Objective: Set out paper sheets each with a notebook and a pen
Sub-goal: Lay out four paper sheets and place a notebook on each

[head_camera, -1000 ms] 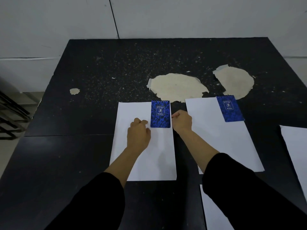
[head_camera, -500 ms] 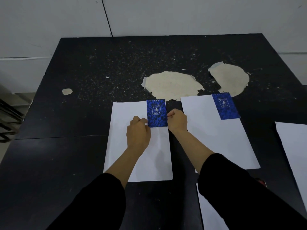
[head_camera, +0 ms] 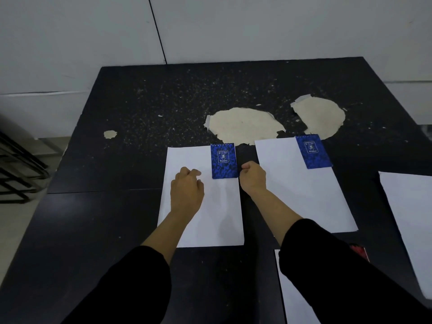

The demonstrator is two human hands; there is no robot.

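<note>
A small blue spiral notebook [head_camera: 224,160] lies at the top right corner of a white paper sheet [head_camera: 187,157] on the black table. My left hand [head_camera: 187,191] rests on that sheet, a little left of the notebook, fingers curled and holding nothing. My right hand [head_camera: 252,176] sits just right of the notebook's lower corner, fingers closed, touching or nearly touching its edge. A second blue notebook [head_camera: 313,154] lies on the top right corner of a second sheet [head_camera: 294,192]. No pen is visible.
Another white sheet [head_camera: 406,218] lies at the right edge and one more [head_camera: 292,298] near me, partly under my right sleeve. A red object [head_camera: 360,252] peeks out beside that sleeve. The table [head_camera: 117,218] has pale worn patches [head_camera: 243,125] behind the sheets. Black metal bars [head_camera: 16,169] stand at left.
My left hand has drawn back from the notebook's left edge. The notebook stays at the sheet's corner, and my right hand stays at its right edge.
</note>
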